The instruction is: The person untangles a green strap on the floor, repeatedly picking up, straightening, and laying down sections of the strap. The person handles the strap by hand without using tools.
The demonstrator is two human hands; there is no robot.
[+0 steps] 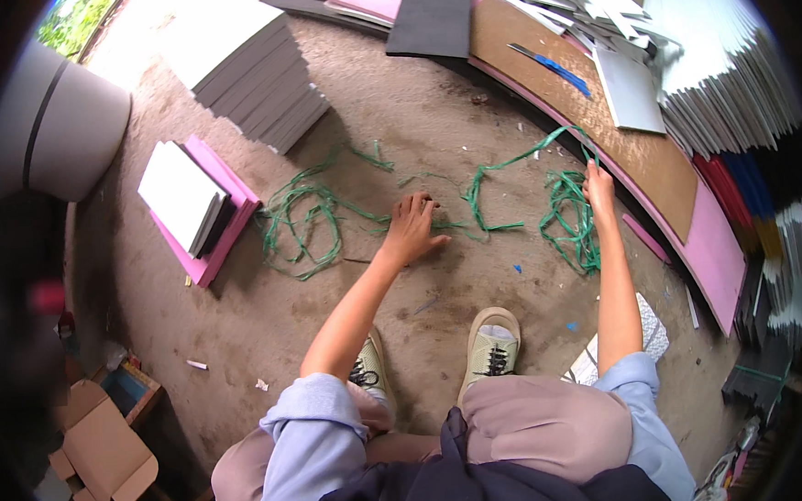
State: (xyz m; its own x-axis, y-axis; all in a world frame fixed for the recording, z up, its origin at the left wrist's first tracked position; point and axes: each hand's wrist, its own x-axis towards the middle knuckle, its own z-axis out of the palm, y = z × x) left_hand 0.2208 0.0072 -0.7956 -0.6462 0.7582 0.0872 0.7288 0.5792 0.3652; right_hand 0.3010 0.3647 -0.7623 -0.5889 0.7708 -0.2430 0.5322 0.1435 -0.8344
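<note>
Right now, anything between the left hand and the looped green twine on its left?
Nothing visible in the way. Between the left hand and the looped green twine, only floor and a loose green strand show.

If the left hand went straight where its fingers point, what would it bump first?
The left hand would probably meet the thin, green, plastic-looking strand on the brown floor, though I can't tell whether it would pass above.

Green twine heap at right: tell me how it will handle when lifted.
The green twine heap is probably floppy, since it lies in loose curls; likely light, its strands looking thin; and apt to tangle, as its loops overlap.
</note>
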